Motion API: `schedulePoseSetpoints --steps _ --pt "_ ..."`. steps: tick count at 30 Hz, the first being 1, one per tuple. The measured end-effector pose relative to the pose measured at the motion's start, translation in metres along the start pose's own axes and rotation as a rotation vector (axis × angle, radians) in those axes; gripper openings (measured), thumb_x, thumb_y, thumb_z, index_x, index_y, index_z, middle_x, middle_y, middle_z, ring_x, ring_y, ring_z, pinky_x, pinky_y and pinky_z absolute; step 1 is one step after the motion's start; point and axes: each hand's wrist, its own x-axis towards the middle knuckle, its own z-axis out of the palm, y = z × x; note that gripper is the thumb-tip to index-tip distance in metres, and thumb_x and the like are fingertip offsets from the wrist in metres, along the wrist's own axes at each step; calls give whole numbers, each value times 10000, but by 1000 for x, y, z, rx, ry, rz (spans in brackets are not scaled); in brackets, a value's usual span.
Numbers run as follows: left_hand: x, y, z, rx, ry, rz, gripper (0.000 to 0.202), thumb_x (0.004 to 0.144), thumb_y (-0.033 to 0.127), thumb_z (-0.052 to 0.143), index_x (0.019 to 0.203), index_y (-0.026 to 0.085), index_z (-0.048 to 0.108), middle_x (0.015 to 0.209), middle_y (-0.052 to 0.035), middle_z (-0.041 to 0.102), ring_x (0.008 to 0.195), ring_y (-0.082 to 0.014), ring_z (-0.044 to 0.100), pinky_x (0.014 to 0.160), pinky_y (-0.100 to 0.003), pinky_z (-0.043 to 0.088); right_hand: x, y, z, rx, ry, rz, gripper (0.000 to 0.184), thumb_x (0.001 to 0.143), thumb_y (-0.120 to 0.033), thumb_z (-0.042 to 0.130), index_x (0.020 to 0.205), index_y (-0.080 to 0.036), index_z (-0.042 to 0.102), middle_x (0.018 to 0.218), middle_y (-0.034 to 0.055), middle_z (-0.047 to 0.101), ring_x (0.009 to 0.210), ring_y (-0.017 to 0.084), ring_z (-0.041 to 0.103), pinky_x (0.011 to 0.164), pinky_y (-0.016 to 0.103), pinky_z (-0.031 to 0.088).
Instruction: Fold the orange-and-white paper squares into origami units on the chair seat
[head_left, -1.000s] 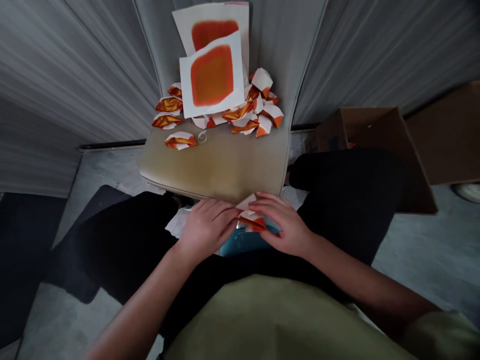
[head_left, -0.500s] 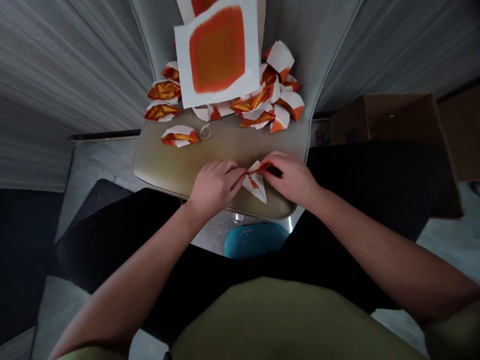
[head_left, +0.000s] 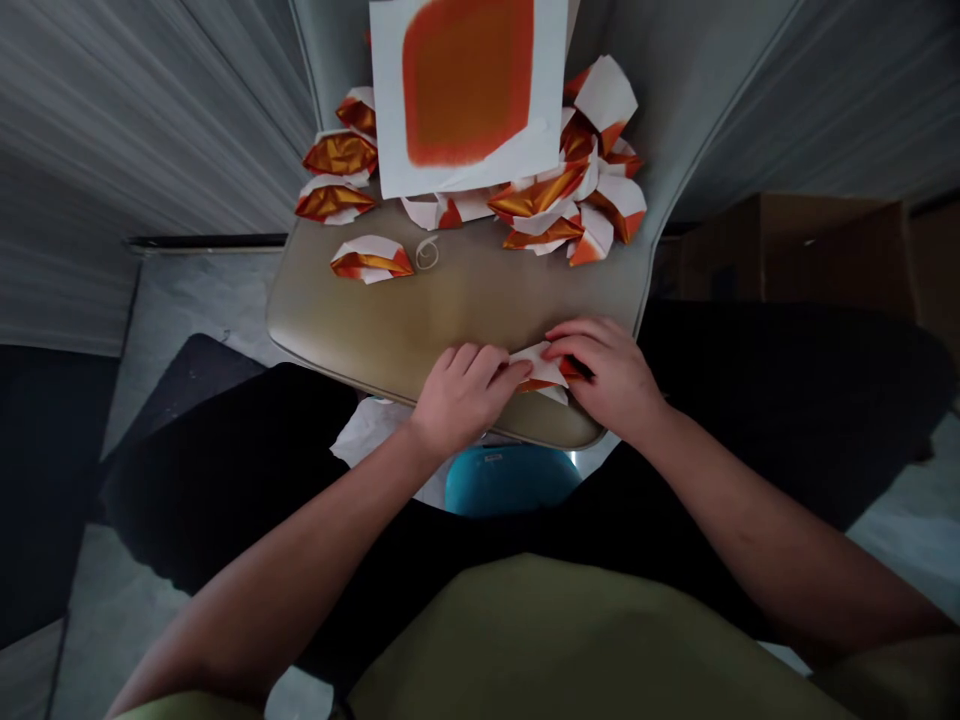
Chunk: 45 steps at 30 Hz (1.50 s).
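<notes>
Near the front edge of the chair seat (head_left: pixel 450 310), a half-folded sheet of joss paper (head_left: pixel 541 366), white with an orange-gold patch, lies between my hands. My left hand (head_left: pixel 469 392) pinches its left end, thumb along the fold. The right end is gripped by the fingers of my right hand (head_left: pixel 604 362), partly hiding it. Beyond them rests one finished paper ingot (head_left: pixel 372 260), beside a small pale ring (head_left: pixel 427 253), perhaps a rubber band. Flat joss paper sheets (head_left: pixel 469 90) lie stacked against the backrest, orange-gold square up.
Several folded ingots (head_left: pixel 592 190) are heaped right of the stack, and a few more (head_left: pixel 340 155) stand at its left. A cardboard box (head_left: pixel 825 245) is on the floor at right. Below the seat are a blue rounded object (head_left: pixel 510 480) and white crumpled material (head_left: pixel 367 430).
The joss paper has gone from an upright triangular point to a flatter, longer folded strip. Both hands sit slightly lower and further right in view. White material now shows below the seat.
</notes>
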Motion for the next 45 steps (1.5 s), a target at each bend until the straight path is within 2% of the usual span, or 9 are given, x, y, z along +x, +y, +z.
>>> schedulePoseSetpoints --steps 6,13,18,28,33,36,39,42,45 --pt "-5 7 -4 -153 -171 -34 304 930 292 571 1201 219 689 1035 -73 674 902 -229 595 739 -371 442 -4 4 -9 113 -73 39 358 902 -66 500 1064 -249 762 1236 61 743 1185 255 660 1046 499 533" --pt "-6 12 -1 -129 -178 -73 240 988 246 539 1153 236 712 1015 -65 687 882 -223 587 754 -367 438 -7 6 -15 309 -83 119 385 982 -129 433 1151 -266 750 1262 43 747 1271 220 645 1131 512 500" --pt "-1 16 -3 -107 -160 -79 207 994 267 550 1091 232 731 971 -60 687 855 -225 575 731 -363 420 -7 -5 -10 114 -83 48 256 946 -280 648 1175 -211 739 1245 115 716 1223 290 647 1077 527 523" --pt "5 16 -2 -188 -199 -251 270 1031 324 518 1029 228 770 930 -59 702 846 -213 610 740 -362 446 -6 1 -11 44 -165 -16 250 929 -305 703 1167 -234 731 1279 118 676 1212 304 645 1030 527 537" --pt "9 20 1 -158 -216 -165 340 1042 324 506 1316 209 670 1300 -97 706 1136 -260 645 922 -410 505 -8 3 -10 66 -161 -9 255 922 -332 705 1156 -235 733 1290 124 682 1235 318 640 1045 560 533" --pt "8 21 6 -158 -287 -162 454 1059 342 455 1470 176 550 1529 -117 571 1413 -304 509 1156 -512 407 -10 2 -10 100 -109 -1 211 965 -327 637 1111 -224 749 1278 124 701 1260 310 636 1084 577 517" --pt "8 22 8 -129 -390 -187 534 1068 357 402 1564 161 435 1643 -107 430 1521 -343 382 1223 -603 323 -17 -4 -10 78 -45 3 239 1007 -298 558 1119 -222 755 1285 114 715 1304 298 619 1110 562 511" --pt "9 22 8 -102 -464 -179 554 1079 352 343 1594 153 381 1685 -94 350 1560 -349 313 1241 -638 291 -30 -15 -8 -10 -57 -18 373 1009 -327 556 1341 -202 671 1435 133 650 1448 340 498 1162 595 456" --pt "10 24 7 -92 -501 -185 562 1076 342 334 1606 157 358 1698 -90 319 1577 -350 276 1246 -662 278 -48 -27 -1 -128 -189 -17 620 1005 -426 556 1570 -196 445 1597 144 499 1545 389 348 1216 689 325"
